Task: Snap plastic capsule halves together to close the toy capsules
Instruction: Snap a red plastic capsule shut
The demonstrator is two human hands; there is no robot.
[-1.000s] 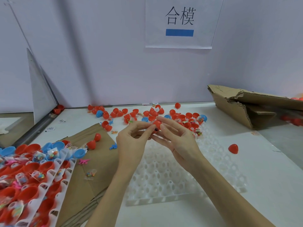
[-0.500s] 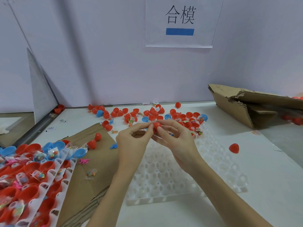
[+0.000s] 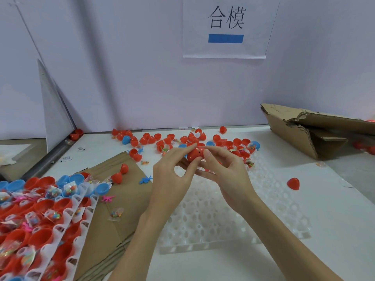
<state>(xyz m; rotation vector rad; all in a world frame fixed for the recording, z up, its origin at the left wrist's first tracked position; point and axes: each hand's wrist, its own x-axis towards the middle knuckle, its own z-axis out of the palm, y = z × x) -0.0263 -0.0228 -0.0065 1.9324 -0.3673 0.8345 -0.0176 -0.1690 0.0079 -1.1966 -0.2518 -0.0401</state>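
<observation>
Above tray (image 3: 213,226): capsule (image 3: 194,154) axis horiz.

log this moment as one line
step: closing capsule | left hand: pinches red capsule | right hand: pinches it | over white tray

A white counter (image 3: 233,262) carries a clear plastic grid tray (image 3: 233,218) at its middle. Flat brown cardboard (image 3: 113,199) lies to the left, under white trays of red and blue capsule halves (image 3: 40,220). Loose capsule halves (image 3: 182,140) scatter along the far edge. A torn cardboard box (image 3: 300,130) sits far right, and a lone red half (image 3: 293,183) lies right.
</observation>
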